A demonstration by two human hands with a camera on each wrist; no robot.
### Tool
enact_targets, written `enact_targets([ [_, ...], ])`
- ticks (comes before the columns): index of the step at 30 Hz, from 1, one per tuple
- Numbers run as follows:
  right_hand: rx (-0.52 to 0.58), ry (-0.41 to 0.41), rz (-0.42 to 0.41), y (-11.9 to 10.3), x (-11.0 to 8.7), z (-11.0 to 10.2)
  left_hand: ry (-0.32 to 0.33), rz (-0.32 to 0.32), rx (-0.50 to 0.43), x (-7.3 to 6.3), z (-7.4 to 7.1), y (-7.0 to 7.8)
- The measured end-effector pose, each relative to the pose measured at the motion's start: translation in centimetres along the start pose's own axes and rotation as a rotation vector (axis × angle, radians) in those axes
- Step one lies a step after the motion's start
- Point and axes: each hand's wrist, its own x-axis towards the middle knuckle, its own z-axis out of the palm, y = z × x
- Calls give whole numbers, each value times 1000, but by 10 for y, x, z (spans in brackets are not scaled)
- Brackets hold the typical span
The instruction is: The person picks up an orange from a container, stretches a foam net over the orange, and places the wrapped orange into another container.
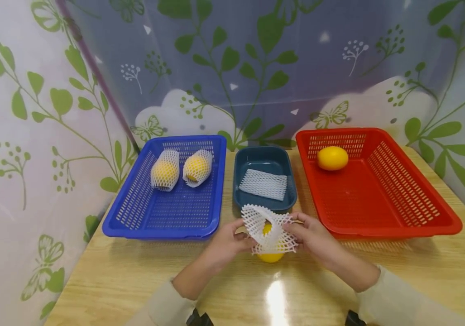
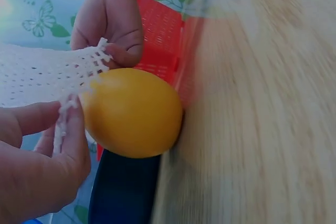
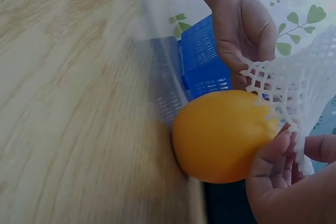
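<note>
Both hands stretch the mouth of a white foam fruit net (image 1: 256, 219) over the upper end of a yellow oval fruit (image 1: 270, 257), which stands on the table. On one side, the left hand (image 1: 229, 243) pinches the net's rim between thumb and fingers. Opposite it, the right hand (image 1: 317, 237) pinches the other side of the rim. Seen from the left wrist, most of the fruit (image 2: 137, 115) is bare, with the net (image 2: 42, 74) at one end. The right wrist view shows the net's edge (image 3: 286, 90) touching the fruit (image 3: 223, 135).
A blue basket (image 1: 160, 232) at left holds two net-wrapped yellow fruits (image 1: 165, 174). The dark teal tray (image 1: 252, 204) in the middle holds a flat foam net (image 1: 263, 184). At right, a red basket (image 1: 362, 199) holds one bare yellow fruit (image 1: 332, 158). A patterned curtain (image 1: 232, 90) hangs behind.
</note>
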Motion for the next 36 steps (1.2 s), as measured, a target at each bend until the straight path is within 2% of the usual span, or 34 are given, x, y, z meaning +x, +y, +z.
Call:
enact_targets([
  [4, -66, 20, 5, 6, 1, -2, -10, -17, 40, -2, -3, -4],
  [10, -92, 19, -7, 15, 3, -6, -39, -14, 105, -1, -5, -6],
  [20, -97, -5, 3, 27, 5, -11, -10, -31, 192, 2, -8, -8],
  [28, -87, -20, 48, 29, 7, -11, -1, -67, 173, 6, -12, -12],
  [36, -69, -45, 34, 32, 8, -13, 58, -129, 149, 8, -12, -16],
])
